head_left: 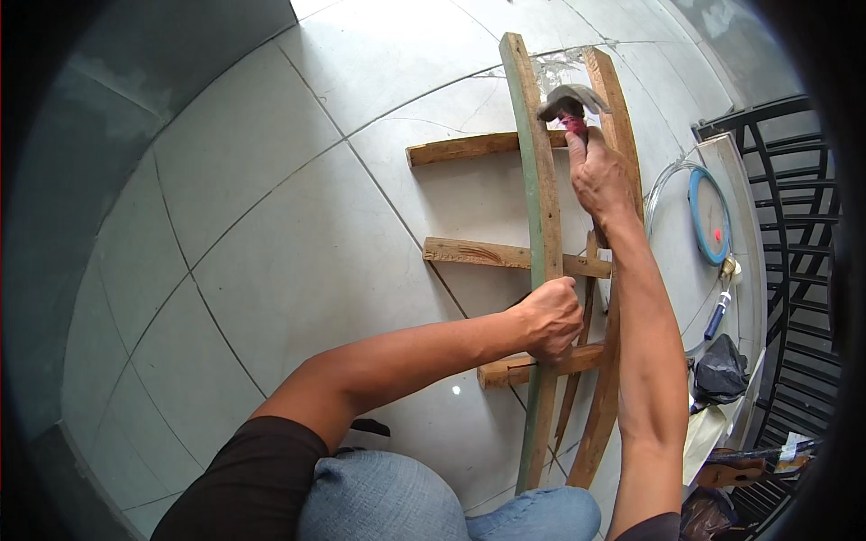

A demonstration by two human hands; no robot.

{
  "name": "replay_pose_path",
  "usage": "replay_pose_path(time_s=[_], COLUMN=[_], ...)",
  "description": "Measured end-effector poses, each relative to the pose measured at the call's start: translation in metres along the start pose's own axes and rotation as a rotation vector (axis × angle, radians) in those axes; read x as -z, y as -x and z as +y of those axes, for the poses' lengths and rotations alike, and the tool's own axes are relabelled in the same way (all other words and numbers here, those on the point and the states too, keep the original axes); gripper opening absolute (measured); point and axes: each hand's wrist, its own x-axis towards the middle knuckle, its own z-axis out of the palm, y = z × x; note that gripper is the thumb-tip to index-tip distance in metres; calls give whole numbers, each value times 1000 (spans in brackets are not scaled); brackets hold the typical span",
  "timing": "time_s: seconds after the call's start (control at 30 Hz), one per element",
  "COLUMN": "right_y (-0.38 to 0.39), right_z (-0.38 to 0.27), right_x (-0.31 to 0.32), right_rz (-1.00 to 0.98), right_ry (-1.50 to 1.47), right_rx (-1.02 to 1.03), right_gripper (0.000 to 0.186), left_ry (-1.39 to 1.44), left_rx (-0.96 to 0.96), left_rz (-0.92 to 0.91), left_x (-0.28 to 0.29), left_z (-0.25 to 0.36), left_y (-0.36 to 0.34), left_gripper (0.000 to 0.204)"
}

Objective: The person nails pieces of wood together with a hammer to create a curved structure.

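Observation:
My right hand [603,176] is closed round the handle of a claw hammer [568,102], gripping it close below the metal head. The hammer head is beside the upper part of a long wooden beam with a greenish edge [541,198]. Farther down the same beam, my left hand [550,316] is wrapped round it; the undersides of its fingers are hidden. A second long wooden beam [622,122] lies to the right, partly behind my right forearm. Short crosspieces, an upper one [465,148], a middle one [478,253] and a lower one [505,371], stick out leftward under the green-edged beam.
Pale tiles [298,261] cover the floor, with a grey wall [99,117] at the left. To the right are a blue ring [695,203] with coiled wire, a blue-handled tool [717,316], a black plastic bag [722,370] and a black metal rack [778,225]. My knees [379,496] are close below.

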Motion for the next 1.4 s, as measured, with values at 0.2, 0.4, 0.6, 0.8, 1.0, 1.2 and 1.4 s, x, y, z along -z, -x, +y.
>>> replay_pose_path(time_s=[0.2, 0.4, 0.6, 0.8, 1.0, 1.2, 1.4], right_y=[11, 3, 2, 32, 58, 52, 30], right_z=[-31, -16, -1, 14, -5, -7, -26], right_x=[12, 0, 10, 18, 61, 59, 49], right_rz=[140, -2, -77, 12, -18, -38, -98], right_ry=[-307, -134, -14, -208, -277, -395, -402], right_rx=[-100, -64, -94, -155, -297, -383, -413], right_gripper=[36, 38, 43, 44, 41, 40, 41], left_ry=[17, 3, 9, 229, 38, -125, 147], left_rx=[27, 13, 14, -41, 474, 839, 933], left_rz=[-1, 48, -25, 68, 879, 366, 42], left_x=[-5, -5, -1, -11, 25, 0, 21], left_z=[0, 2, 4, -10, -110, -197, -218], left_y=[2, 1, -1, 7, 79, 85, 79], left_gripper=[21, 20, 23, 29, 22, 47, 45])
